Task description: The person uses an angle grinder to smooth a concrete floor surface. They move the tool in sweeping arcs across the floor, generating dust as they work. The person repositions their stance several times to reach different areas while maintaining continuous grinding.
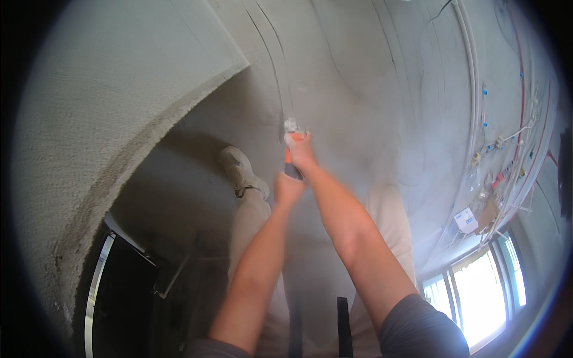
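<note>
Two bare hands grip one power tool (292,156) held against the concrete floor (358,77). The right hand (302,150) is at the tool's front end, its fingers wrapped closed around the body just behind the cutting head. The left hand (287,188) sits at the rear, fingers clamped around the dark handle. The tool shows an orange casing between the two hands and a pale, dust-coated guard at its tip; its blade cannot be made out.

A cloud of grey dust (364,155) hangs to the right of the tool and blurs the floor there. One straight, narrow groove (276,65) runs through the floor and ends at the tool's tip; further thin scored lines lie alongside it.

The floor is grey, matte and fine-grained. One curved wall (119,95) with a rough, stippled render surface rises at the left, and its edge forms a smooth arc.

One dust-covered shoe (242,170) is planted left of the tool, above one pale trouser leg (250,221).

At the right, several white conduits (474,77) run in parallel, with one red line (524,77) beside them and small blue and yellow fittings along the run. One window (477,286) with bright panes lies at lower right.
</note>
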A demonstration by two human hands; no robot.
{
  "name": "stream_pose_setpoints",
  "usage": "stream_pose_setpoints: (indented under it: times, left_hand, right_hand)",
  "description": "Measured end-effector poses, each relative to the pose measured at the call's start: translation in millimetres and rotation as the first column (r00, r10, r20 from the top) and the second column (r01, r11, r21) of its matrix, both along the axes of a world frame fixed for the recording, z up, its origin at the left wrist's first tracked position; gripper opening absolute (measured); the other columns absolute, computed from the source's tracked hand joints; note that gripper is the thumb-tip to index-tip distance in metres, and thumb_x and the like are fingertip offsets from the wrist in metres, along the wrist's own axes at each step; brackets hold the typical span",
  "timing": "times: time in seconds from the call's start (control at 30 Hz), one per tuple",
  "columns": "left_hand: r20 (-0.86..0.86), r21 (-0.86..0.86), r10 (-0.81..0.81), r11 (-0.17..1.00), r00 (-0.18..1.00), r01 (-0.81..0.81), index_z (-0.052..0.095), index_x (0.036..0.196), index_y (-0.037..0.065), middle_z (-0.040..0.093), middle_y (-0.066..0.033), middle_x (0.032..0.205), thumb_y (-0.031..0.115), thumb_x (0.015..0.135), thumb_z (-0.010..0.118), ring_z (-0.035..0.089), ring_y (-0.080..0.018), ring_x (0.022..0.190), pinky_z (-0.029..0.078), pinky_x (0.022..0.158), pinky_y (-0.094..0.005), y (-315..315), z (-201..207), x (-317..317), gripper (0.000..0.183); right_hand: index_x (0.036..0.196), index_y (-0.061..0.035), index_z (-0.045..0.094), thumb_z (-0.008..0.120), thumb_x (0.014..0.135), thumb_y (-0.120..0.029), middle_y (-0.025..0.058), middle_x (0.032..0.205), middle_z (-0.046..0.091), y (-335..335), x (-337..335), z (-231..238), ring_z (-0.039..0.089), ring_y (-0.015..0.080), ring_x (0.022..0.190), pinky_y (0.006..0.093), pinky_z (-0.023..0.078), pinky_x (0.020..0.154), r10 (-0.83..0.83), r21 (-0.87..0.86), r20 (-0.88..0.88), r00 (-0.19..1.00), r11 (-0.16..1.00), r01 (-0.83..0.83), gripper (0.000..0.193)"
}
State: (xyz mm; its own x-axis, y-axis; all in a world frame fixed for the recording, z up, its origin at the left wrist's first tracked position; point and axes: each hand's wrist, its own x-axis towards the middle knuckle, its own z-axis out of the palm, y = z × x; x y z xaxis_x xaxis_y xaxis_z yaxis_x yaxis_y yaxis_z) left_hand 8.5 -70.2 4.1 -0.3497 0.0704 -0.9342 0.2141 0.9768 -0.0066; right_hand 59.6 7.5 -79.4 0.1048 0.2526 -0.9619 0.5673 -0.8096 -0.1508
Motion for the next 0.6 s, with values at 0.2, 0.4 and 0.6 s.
stream_pose_setpoints:
  times: [0.2, 0.4, 0.6]
  left_hand:
    - [-0.003, -0.029, 0.012, 1.0, 1.0, -0.012, 0.066, 0.106, -0.006, 0.079, -0.0256, 0.106, 0.039, 0.073, 0.096, 0.079, -0.0369, 0.1, 0.059, 0.086, -0.048, 14, 6, 1, 0.064]
    - [-0.011, 0.208, 0.204, 0.958, 0.979, -0.197, 0.062, 0.075, -0.001, 0.067, -0.0104, 0.066, 0.027, 0.081, 0.092, 0.065, -0.0215, 0.053, 0.049, 0.049, -0.0432, 61, -20, 3, 0.042]
    - [-0.036, 0.208, 0.232, 0.953, 0.972, -0.22, 0.058, 0.068, 0.001, 0.06, -0.0045, 0.06, 0.022, 0.086, 0.087, 0.057, -0.0181, 0.045, 0.042, 0.043, -0.0408, 80, -24, -2, 0.04]
  right_hand:
    - [0.174, -0.005, 0.014, 0.067, 0.1, -0.062, 0.033, 0.158, 0.057, 7, -4, 1, 0.057, 0.0494, 0.144, 0.0553, 0.044, 0.121, 0.037, -0.006, 0.046, 0.998, 0.999, -0.037, 0.107]
    - [0.174, -0.0068, 0.014, 0.066, 0.098, -0.063, 0.0291, 0.158, 0.058, 81, -13, -6, 0.06, 0.047, 0.143, 0.0533, 0.045, 0.119, 0.134, -0.046, 0.002, 0.991, 0.99, -0.134, 0.108]
    - [0.176, -0.0108, 0.009, 0.064, 0.098, -0.063, 0.0247, 0.154, 0.063, 109, -28, 2, 0.063, 0.0426, 0.141, 0.0531, 0.046, 0.117, 0.195, -0.009, 0.021, 0.981, 0.981, -0.194, 0.108]
